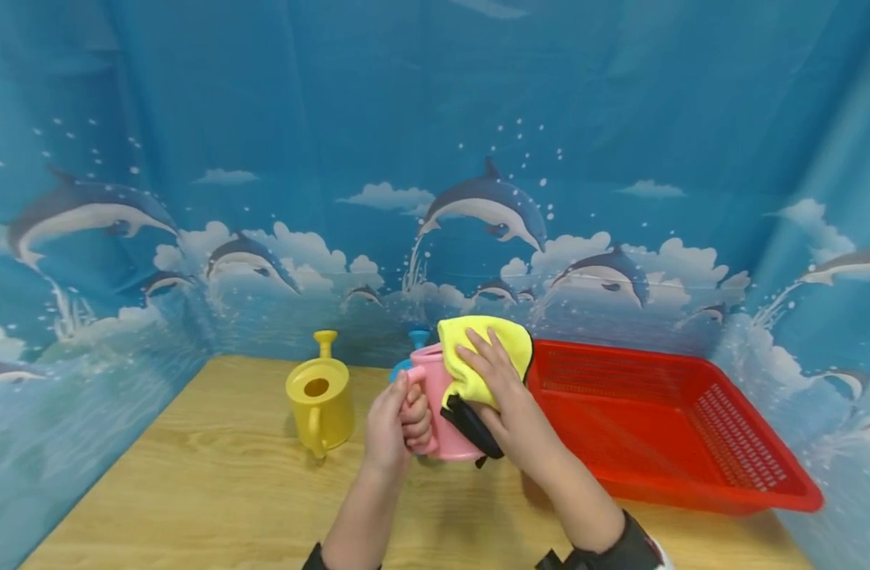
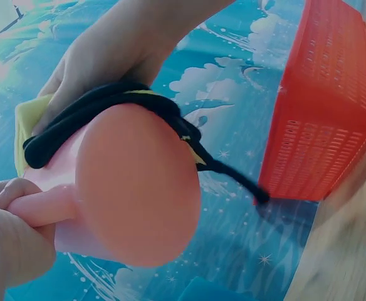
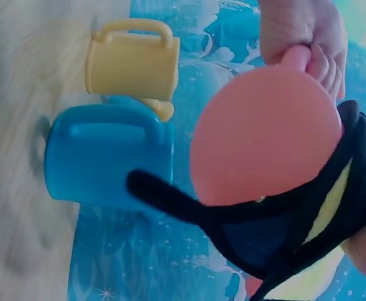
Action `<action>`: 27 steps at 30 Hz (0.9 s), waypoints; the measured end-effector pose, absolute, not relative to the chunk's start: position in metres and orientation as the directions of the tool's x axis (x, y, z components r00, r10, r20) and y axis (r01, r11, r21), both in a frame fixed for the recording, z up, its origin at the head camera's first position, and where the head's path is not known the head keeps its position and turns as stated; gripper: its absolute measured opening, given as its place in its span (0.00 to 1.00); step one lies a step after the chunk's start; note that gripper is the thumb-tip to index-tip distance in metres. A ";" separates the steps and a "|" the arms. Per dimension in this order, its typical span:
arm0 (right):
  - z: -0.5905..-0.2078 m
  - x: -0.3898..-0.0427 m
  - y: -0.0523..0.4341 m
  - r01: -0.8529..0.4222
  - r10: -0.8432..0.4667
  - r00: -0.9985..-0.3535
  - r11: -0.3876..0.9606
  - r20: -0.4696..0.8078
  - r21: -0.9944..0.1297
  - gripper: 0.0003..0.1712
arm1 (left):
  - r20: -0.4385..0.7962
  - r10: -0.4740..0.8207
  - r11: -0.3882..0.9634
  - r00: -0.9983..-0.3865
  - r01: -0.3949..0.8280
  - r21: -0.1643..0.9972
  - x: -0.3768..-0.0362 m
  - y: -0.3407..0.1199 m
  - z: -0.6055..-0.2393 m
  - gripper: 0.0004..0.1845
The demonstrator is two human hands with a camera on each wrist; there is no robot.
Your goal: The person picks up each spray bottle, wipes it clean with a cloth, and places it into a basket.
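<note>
Held up over the table is a pink watering can (image 1: 445, 434), its spout out of sight behind the cloth and my right hand. My left hand (image 1: 397, 423) grips its handle, fingers curled round. With my right hand (image 1: 506, 396) I hold a yellow cloth (image 1: 507, 328) with black edging against the can's side, the fingers spread over the cloth and the thumb lower down. Both wrist views show the can's round pink base (image 2: 139, 188) facing the camera. A black strip (image 3: 170, 200) of the cloth dangles beside the base.
A yellow watering can (image 1: 338, 412) stands on the wooden table (image 1: 264, 491) to the left. Behind the pink can is a blue watering can (image 3: 108, 160), mostly covered in the head view. To the right lies a red plastic basket (image 1: 691, 495). A dolphin-printed curtain (image 1: 378, 119) surrounds the table.
</note>
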State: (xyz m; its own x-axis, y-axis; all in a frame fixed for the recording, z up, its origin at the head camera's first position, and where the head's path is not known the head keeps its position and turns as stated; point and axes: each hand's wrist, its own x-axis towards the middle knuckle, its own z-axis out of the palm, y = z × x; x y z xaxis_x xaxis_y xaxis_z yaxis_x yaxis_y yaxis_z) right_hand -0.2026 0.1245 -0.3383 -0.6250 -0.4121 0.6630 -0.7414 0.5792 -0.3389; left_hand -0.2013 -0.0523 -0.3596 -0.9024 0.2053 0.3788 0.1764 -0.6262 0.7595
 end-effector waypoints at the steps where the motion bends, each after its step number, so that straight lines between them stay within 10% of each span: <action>1: -0.337 -0.203 0.124 -0.734 -0.409 -0.636 0.582 0.655 -0.349 0.41 | 0.372 0.203 -0.622 -0.906 0.175 0.764 -0.201 -0.053 -0.360 0.22; 27: -0.374 -0.189 0.122 -0.864 -0.500 -0.381 0.493 0.778 -0.107 0.39 | 0.332 0.114 -0.716 -0.936 0.155 0.681 -0.204 -0.067 -0.356 0.24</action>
